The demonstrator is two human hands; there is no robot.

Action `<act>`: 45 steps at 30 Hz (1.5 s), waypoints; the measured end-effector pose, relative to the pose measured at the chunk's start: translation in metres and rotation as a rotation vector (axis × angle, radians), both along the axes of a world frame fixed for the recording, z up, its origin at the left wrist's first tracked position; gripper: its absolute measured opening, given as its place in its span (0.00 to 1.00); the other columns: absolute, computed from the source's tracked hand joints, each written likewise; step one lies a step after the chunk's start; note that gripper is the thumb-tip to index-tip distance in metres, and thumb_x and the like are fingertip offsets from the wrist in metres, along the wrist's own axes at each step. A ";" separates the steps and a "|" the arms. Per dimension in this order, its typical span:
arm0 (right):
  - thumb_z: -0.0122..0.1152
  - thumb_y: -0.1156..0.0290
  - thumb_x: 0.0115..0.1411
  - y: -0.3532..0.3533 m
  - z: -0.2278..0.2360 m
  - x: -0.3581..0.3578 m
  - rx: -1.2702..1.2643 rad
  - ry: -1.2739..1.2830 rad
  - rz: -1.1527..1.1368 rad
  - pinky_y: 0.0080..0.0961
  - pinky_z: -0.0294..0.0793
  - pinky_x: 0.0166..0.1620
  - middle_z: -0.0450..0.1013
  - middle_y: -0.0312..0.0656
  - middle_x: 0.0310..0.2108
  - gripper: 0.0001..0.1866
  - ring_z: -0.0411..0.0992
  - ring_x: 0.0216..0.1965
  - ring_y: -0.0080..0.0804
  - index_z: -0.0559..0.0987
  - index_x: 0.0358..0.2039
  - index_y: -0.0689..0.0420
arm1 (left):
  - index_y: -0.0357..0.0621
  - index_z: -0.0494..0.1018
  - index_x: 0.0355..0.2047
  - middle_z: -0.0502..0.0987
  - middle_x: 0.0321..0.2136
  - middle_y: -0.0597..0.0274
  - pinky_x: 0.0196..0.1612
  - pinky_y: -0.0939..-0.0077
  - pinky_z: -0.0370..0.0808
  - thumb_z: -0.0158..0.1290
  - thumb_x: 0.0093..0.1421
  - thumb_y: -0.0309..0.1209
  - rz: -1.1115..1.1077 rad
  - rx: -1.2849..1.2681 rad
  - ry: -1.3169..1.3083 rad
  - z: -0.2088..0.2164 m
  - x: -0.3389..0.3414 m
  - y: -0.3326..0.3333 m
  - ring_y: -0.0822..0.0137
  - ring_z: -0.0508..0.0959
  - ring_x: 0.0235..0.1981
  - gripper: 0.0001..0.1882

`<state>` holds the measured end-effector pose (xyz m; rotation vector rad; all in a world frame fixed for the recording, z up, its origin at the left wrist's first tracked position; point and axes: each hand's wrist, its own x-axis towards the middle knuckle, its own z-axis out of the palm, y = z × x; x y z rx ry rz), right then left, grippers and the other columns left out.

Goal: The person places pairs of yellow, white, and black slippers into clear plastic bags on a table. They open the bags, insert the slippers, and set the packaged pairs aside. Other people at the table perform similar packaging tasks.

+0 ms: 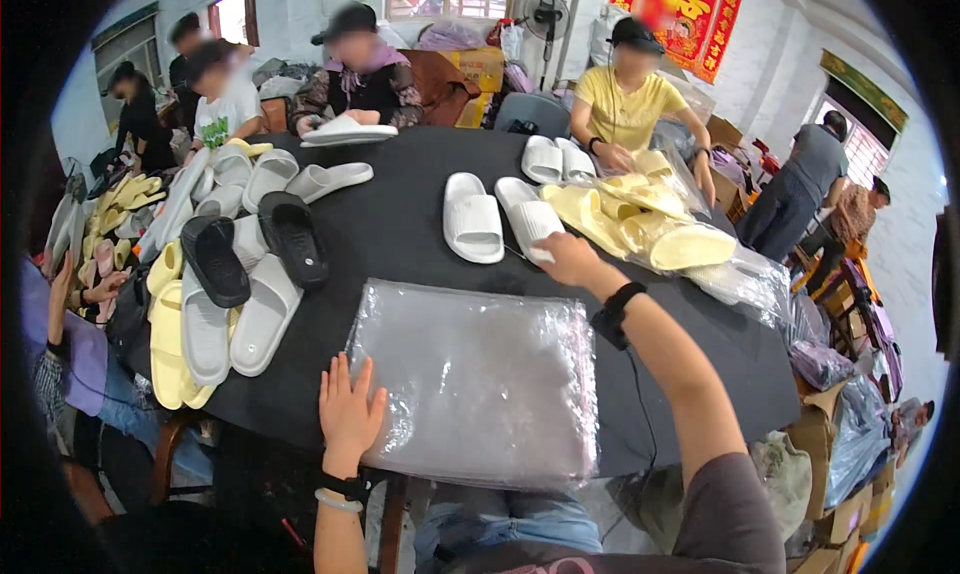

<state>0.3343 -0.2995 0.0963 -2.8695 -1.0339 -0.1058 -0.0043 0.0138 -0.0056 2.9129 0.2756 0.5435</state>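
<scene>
My left hand lies open, fingers stretched out, against the left edge of a flat stack of clear plastic bags in front of me. Beyond the stack, my right hand reaches out with bent fingers closed at the heel end of a white slide slipper; the fingers partly hide that end. Its mate, another white slipper, lies on the table just left of it, apart from my hands. Both slippers rest sole down, heels toward me.
A black-covered round table bears grey, black and yellow slippers piled at left. Bagged yellow slippers and a white pair lie at right. A person in yellow handles slippers across the table; others sit at left. Cardboard boxes stand at right.
</scene>
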 end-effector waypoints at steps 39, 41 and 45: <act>0.52 0.43 0.62 0.073 -0.023 -0.008 -0.028 0.254 -0.172 0.45 0.75 0.52 0.78 0.52 0.48 0.31 0.76 0.50 0.51 0.81 0.49 0.58 | 0.46 0.64 0.65 0.59 0.65 0.33 0.70 0.49 0.51 0.49 0.64 0.45 0.011 0.029 0.001 -0.002 -0.004 -0.002 0.41 0.58 0.67 0.31; 0.54 0.43 0.60 0.074 -0.032 -0.003 0.007 0.259 -0.107 0.47 0.75 0.53 0.77 0.54 0.48 0.31 0.76 0.50 0.54 0.81 0.47 0.59 | 0.46 0.64 0.65 0.59 0.65 0.33 0.70 0.49 0.51 0.50 0.64 0.45 0.005 0.019 0.001 0.003 -0.003 -0.004 0.41 0.58 0.67 0.31; 0.62 0.51 0.58 0.092 -0.073 0.016 0.349 0.304 0.039 0.50 0.70 0.57 0.71 0.55 0.55 0.32 0.70 0.56 0.57 0.72 0.58 0.58 | 0.46 0.64 0.65 0.59 0.65 0.33 0.70 0.50 0.51 0.50 0.64 0.44 -0.006 0.021 0.034 0.002 0.004 -0.006 0.42 0.58 0.67 0.31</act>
